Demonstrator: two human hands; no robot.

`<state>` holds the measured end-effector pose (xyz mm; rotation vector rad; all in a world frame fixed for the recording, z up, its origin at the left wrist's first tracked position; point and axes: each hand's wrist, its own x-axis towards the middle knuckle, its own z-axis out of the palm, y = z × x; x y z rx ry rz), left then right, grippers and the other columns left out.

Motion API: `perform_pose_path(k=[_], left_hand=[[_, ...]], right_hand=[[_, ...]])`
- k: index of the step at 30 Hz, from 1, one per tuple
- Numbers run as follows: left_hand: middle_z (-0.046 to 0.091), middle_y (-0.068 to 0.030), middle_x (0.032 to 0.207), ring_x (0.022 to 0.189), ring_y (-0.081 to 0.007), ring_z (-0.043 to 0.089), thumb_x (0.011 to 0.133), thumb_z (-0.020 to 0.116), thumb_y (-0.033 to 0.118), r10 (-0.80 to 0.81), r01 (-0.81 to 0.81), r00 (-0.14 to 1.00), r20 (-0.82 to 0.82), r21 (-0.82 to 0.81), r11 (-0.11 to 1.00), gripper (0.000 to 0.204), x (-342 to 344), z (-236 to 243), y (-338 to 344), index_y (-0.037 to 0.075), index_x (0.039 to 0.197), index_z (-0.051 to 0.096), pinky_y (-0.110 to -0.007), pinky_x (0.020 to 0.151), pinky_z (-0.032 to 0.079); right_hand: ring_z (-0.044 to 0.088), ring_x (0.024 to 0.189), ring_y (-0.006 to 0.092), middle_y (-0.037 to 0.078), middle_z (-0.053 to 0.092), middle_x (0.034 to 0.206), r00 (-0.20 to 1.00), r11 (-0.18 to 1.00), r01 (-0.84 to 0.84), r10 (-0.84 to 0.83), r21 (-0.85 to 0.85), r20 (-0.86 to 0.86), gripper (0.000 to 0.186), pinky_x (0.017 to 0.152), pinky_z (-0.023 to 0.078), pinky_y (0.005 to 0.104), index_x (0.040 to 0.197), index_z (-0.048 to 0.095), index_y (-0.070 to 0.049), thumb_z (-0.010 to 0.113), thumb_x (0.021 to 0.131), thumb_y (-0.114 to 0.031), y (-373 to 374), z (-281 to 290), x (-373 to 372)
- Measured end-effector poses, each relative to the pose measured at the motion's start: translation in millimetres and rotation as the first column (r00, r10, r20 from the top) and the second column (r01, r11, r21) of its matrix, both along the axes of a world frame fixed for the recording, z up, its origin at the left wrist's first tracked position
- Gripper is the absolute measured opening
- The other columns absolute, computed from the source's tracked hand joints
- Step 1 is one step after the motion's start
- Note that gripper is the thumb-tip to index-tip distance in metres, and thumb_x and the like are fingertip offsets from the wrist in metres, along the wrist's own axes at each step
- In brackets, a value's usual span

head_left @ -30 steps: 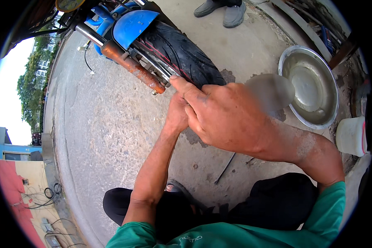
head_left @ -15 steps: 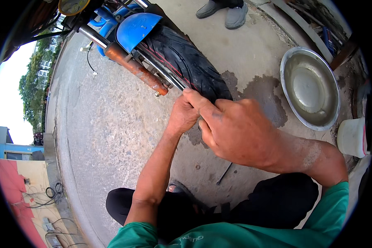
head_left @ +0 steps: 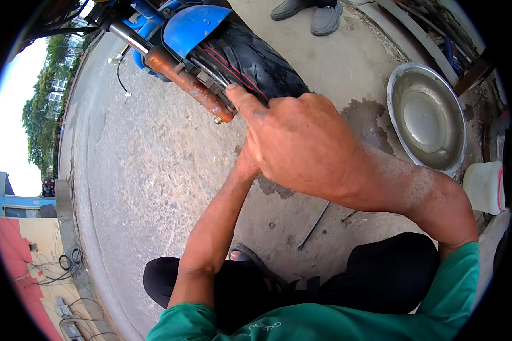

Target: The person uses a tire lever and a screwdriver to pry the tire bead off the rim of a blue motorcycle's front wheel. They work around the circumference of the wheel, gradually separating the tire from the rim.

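A black motorcycle tyre (head_left: pixel 261 57) with red lines along its side sits on the front wheel, under a blue mudguard (head_left: pixel 196 27). My right hand (head_left: pixel 307 142) is closed over the tyre's near end, its thumb stretched along the wheel's shiny edge (head_left: pixel 211 71). Behind it, my left hand (head_left: pixel 249 162) is at the wheel's near side; its fingers are hidden by the right hand. Left of the tyre runs a rusty orange fork leg (head_left: pixel 188 85). Whether a tool is under my hands cannot be seen.
A metal basin (head_left: pixel 426 116) with water stands on the right, beside a wet patch (head_left: pixel 367 122) on the concrete. A white bucket (head_left: pixel 483 187) is close by. A thin metal rod (head_left: pixel 314 226) lies before my knees. Another person's grey shoes (head_left: pixel 326 20) show at the top.
My right hand has moved up and left along the tyre, its thumb now farther along the wheel's edge. It covers more of my left hand. More of the rod on the ground shows.
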<state>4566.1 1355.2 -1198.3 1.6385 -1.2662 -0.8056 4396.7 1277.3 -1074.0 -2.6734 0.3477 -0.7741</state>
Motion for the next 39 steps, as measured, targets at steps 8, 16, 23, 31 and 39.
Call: perform_pose_path(k=[8, 16, 23, 31, 39], left_hand=[[0.072, -0.0095, 0.108, 0.104, -0.0212, 0.066, 0.082, 0.08, 0.011, -0.078, 0.08, 0.994, -0.079, 0.019, 0.997, 0.034, 19.9, -33.4, 6.3, 0.004, 0.113, 0.067, -0.038, 0.088, 0.055], [0.073, -0.0026, 0.089, 0.089, -0.0139, 0.066, 0.081, 0.082, 0.01, 0.036, -0.04, 0.996, 0.077, 0.063, 0.997, 0.021, 1.9, 9.4, 13.8, 0.002, 0.098, 0.072, -0.033, 0.08, 0.055], [0.07, 0.0006, 0.088, 0.085, -0.0104, 0.062, 0.088, 0.072, 0.007, 0.154, -0.143, 0.922, -0.356, 0.055, 0.988, 0.007, -0.3, 4.8, -1.0, 0.003, 0.094, 0.07, -0.032, 0.077, 0.054], [0.068, 0.0018, 0.086, 0.081, -0.0102, 0.06, 0.089, 0.071, 0.008, 0.098, -0.089, 0.994, -0.043, 0.168, 0.982, 0.003, -4.1, 33.4, 5.1, 0.005, 0.09, 0.07, -0.029, 0.074, 0.053], [0.068, 0.003, 0.086, 0.081, -0.0088, 0.06, 0.089, 0.075, 0.009, 0.155, -0.153, 0.974, -0.164, 0.025, 0.988, 0.006, -4.6, 18.4, 6.8, 0.004, 0.091, 0.071, -0.028, 0.074, 0.053]], right_hand=[[0.068, 0.054, 0.0296, 0.016, 0.066, 0.062, 0.996, 0.999, -0.047, 0.048, 0.017, -0.072, 0.054, 0.052, 0.054, 0.041, 0.138, 0.055, 0.009, 0.067, 0.091, -0.015, 0.6, 9.5, -14.5], [0.066, 0.055, 0.0296, 0.013, 0.065, 0.066, 0.983, 0.987, -0.055, 0.08, 0.149, -0.167, 0.063, 0.05, 0.05, 0.0424, 0.146, 0.051, 0.003, 0.07, 0.088, -0.012, 11.7, 0.7, -54.3], [0.066, 0.057, 0.0312, 0.015, 0.066, 0.069, 0.999, 0.996, -0.036, 0.035, 0.085, 0.019, 0.061, 0.052, 0.052, 0.0426, 0.144, 0.051, 0.003, 0.071, 0.088, -0.012, 9.5, -14.1, -27.0], [0.071, 0.055, 0.0314, 0.018, 0.069, 0.062, 0.997, 0.983, -0.071, 0.065, 0.167, 0.043, 0.061, 0.051, 0.057, 0.0415, 0.138, 0.052, 0.015, 0.068, 0.086, -0.012, 11.0, -16.2, -47.1], [0.069, 0.055, 0.0331, 0.019, 0.067, 0.064, 0.998, 0.982, -0.031, 0.02, 0.186, 0.061, 0.057, 0.054, 0.055, 0.0433, 0.14, 0.051, 0.012, 0.065, 0.091, -0.013, 10.5, -19.0, -21.7]])
